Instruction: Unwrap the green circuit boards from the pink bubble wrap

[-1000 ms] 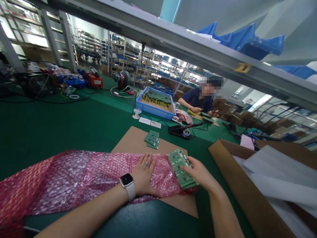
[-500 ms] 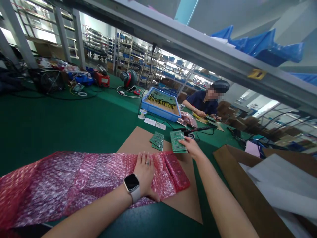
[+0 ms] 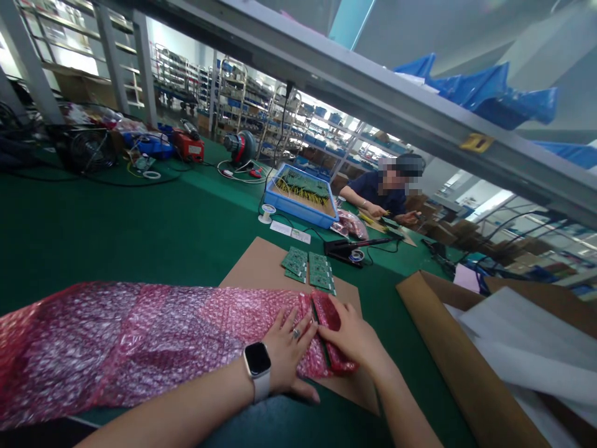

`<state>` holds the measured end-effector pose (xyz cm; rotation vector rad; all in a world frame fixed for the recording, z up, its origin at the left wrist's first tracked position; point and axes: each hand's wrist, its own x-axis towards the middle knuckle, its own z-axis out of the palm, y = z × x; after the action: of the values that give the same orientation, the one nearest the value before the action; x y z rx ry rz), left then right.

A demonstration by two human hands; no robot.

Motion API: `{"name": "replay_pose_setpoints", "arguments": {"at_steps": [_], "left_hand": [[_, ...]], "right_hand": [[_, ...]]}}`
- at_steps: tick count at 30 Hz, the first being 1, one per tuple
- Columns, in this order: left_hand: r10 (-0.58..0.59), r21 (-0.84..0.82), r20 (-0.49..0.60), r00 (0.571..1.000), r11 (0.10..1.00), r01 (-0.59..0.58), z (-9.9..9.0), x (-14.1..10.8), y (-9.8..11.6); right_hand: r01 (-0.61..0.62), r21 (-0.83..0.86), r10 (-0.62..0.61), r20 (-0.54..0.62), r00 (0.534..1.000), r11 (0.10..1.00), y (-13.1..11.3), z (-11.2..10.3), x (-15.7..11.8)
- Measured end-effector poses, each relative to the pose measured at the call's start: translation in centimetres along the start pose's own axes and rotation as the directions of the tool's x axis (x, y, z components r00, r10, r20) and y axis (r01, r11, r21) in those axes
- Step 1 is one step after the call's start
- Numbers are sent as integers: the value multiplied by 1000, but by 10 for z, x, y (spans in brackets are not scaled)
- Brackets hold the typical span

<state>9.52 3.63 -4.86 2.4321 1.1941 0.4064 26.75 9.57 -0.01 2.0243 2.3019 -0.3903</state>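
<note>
A long sheet of pink-red bubble wrap (image 3: 177, 336) lies across the bench, its right end folded into a thick flap (image 3: 342, 358). My left hand (image 3: 286, 351), wearing a watch and a ring, presses flat on the wrap with fingers spread, just left of the flap. At the flap, my right hand (image 3: 354, 339) has thumb and fingers around its upper part. What is inside the fold cannot be made out. Beyond the wrap, two small groups of green circuit boards, a left one (image 3: 295, 262) and a right one (image 3: 321, 272), rest side by side on brown cardboard (image 3: 256, 261).
An open cardboard box (image 3: 431, 330) holding white foam sheets (image 3: 527, 348) stands at right. Further back are a soldering iron in its stand (image 3: 345, 250), a solder spool (image 3: 267, 214) and a blue tray (image 3: 298, 211) of boards. A co-worker (image 3: 385, 193) sits across the bench. A shelf beam (image 3: 373, 99) crosses overhead.
My right hand has put its circuit boards down on the cardboard beside the others and come back to the bubble wrap's folded end. My left hand has slid right along the wrap.
</note>
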Motion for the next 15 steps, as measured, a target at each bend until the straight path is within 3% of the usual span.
{"name": "replay_pose_setpoints", "arguments": {"at_steps": [3,6,9,13,15], "left_hand": [[-28,31,37,999,999,27,4,-2,1],[-67,77,71,995,995,62,4,-3,3],[-72,123,69,995,990,63,6,-2,7],[-88,207,61,994,976,74,14,-2,8],[-96,222,57,994,972,81,18,-2,7]], "right_hand": [[20,347,-39,50,998,938,38,-4,-7],[-111,513,97,55,994,851,86,-8,-10],[-231,415,259,-12,966,880,106,-4,-16],[-190,71,196,-80,977,979,80,8,-24],[-169,38,172,-100,980,985,72,8,-25]]}}
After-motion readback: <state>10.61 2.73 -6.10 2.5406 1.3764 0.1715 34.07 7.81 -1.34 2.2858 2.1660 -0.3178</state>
